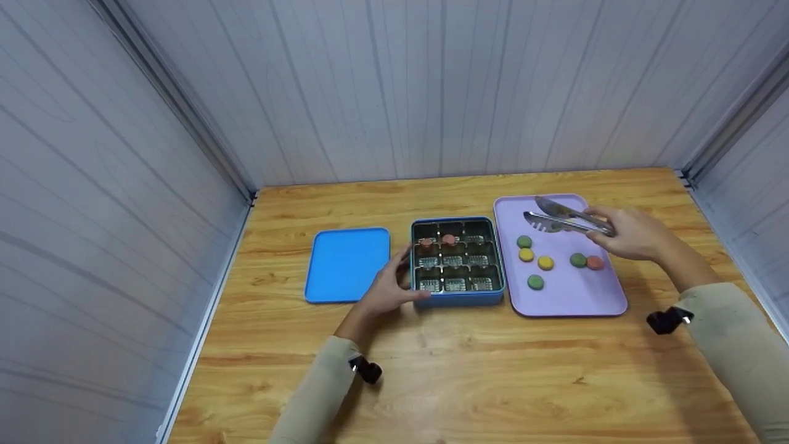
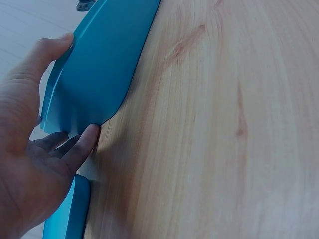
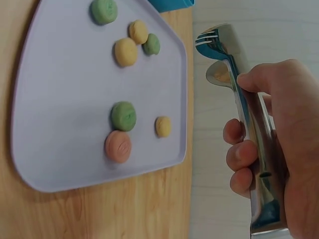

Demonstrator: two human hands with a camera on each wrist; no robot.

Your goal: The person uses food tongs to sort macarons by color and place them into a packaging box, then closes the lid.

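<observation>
The left hand (image 1: 387, 290) steadies the blue rectangular compartment tin (image 1: 457, 261); the right hand's (image 1: 629, 233) grip clasps steel tongs (image 1: 564, 219) above the lilac plastic tray (image 1: 570, 296). Approaching the green macaron (image 1: 524, 242) at the tray's ten o'clock with tongs spread seems wise.

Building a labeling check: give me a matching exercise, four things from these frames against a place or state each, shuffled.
Things:
1. metal tongs
2. blue rectangular lid
3. blue compartment box
4. lilac plastic tray

Places or states:
A. lying flat on the wooden table, left of the box
B. carrying loose green, yellow and orange round sweets
C. gripped in the right hand, above the tray
D. steadied at its left side by the left hand

Pairs: 1-C, 2-A, 3-D, 4-B
</observation>
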